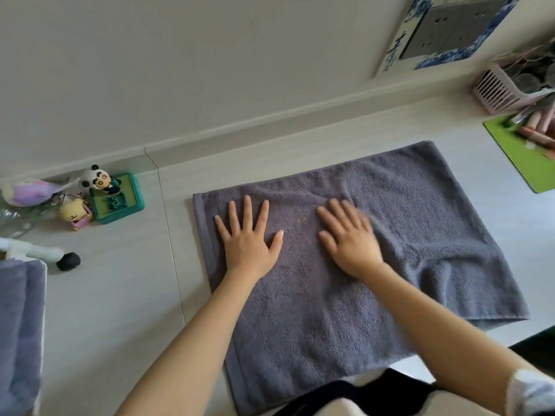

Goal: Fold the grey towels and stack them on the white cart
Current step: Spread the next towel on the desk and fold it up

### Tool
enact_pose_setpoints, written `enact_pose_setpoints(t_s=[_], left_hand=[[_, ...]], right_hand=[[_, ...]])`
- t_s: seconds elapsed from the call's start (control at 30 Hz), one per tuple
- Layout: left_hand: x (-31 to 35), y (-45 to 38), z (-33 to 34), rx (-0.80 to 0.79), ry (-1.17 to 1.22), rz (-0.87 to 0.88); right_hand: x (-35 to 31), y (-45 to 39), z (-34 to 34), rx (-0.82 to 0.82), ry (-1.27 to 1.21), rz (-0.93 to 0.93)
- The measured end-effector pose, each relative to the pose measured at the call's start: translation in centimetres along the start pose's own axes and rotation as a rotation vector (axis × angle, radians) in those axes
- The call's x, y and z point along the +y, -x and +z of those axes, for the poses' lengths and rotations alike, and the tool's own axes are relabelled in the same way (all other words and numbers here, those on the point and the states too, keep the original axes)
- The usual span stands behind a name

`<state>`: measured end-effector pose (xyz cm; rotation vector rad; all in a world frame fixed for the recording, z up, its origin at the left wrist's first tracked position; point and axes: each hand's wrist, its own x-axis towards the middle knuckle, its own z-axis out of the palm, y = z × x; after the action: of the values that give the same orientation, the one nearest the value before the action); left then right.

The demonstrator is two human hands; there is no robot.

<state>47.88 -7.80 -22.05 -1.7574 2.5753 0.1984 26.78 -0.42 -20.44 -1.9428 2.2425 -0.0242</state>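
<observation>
A grey towel (pixel 420 223) lies spread on the pale tabletop, folded over, with wrinkles toward its right side. My left hand (pixel 247 238) rests flat on the towel's left part, fingers spread. Palm down on the towel's middle lies my right hand (pixel 350 240), slightly blurred by motion. Neither hand grips anything. At the far left edge another grey towel (pixel 18 325) lies on the white cart (pixel 40 295), of which only a rim shows.
Small toy figures and a green tray (pixel 117 199) stand at the back left by the wall. A black ball (pixel 68 261) lies near the cart. At the right are a green mat (pixel 528 163) and a pink basket (pixel 504 88).
</observation>
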Motion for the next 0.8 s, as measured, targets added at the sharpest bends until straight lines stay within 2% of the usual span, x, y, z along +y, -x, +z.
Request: enact_pose_setpoints(t_s=[0.1, 0.17, 0.23, 0.33, 0.4, 0.5, 0.57, 0.6, 0.63, 0.73, 0.77, 0.8], left_hand=[[-0.3, 0.0, -0.4, -0.024, -0.006, -0.033], [0.1, 0.0, -0.8, -0.053, 0.006, -0.063], [1.7, -0.2, -1.2, -0.064, 0.044, -0.089], [4.4, -0.5, -1.3, -0.018, 0.085, 0.009], [4.5, -0.3, -0.6, 0.007, 0.046, 0.044], [4.0, -0.2, -0.7, 0.007, 0.047, 0.008], [4.5, -0.9, -1.4, 0.038, 0.091, -0.016], [4.9, -1.8, -1.7, 0.066, 0.125, -0.008], [5.1, -2.5, -1.8, 0.091, 0.158, 0.017], [5.3, -4.3, -1.3, 0.073, 0.093, 0.091], [5.2, -4.5, -1.1, 0.038, 0.037, 0.091], [5.2, -4.5, -0.8, -0.011, 0.002, 0.086]], right_hand=[[4.4, -1.8, -1.5, -0.046, 0.014, 0.265], [4.6, -2.5, -1.9, -0.049, 0.009, 0.301], [2.5, -2.7, -1.8, 0.008, 0.000, 0.193], [-1.3, -2.5, -0.6, 0.025, -0.031, -0.171], [-1.3, -2.9, -0.3, -0.031, -0.007, -0.235], [2.2, -5.4, -1.0, 0.017, -0.007, 0.026], [4.2, -7.3, -1.7, -0.014, -0.022, 0.217], [4.3, -8.0, -1.9, -0.004, -0.018, 0.235], [3.6, -8.3, -2.0, 0.030, -0.014, 0.177], [1.8, -7.9, -1.2, 0.026, 0.011, -0.246], [2.2, -7.5, -0.9, -0.005, 0.030, -0.299], [3.2, -7.3, -0.9, -0.043, 0.020, -0.250]])
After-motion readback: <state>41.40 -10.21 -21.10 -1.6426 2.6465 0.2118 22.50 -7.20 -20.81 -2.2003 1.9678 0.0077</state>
